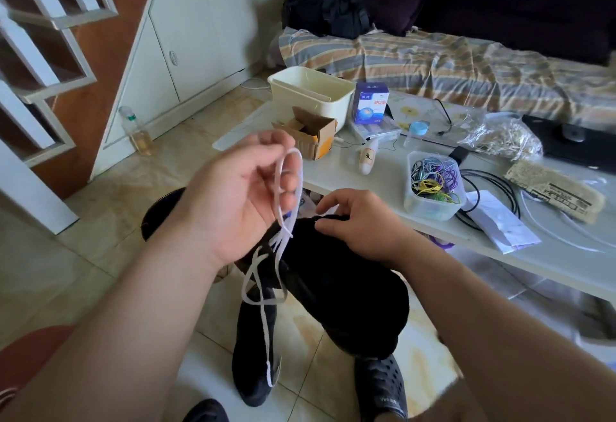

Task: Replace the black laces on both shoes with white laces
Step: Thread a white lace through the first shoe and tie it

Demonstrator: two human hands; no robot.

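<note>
A black shoe [343, 285] is held up in front of me, its opening toward the far side. My right hand [361, 221] grips its upper edge with curled fingers. My left hand [240, 195] is raised to the left of it and pinches a loop of white lace [283, 208]. The lace runs down to the shoe, then hangs in loose loops with one end dangling low [268, 368]. A second black shoe [255, 351] lies on the tiled floor below.
A low white table [393, 185] stands right behind the shoe, with a cream bin [310, 95], a cardboard box [313, 135], a blue carton [370, 105] and a tub of coloured cords [433, 185]. My feet in dark clogs [383, 388] stand below. A striped sofa fills the back.
</note>
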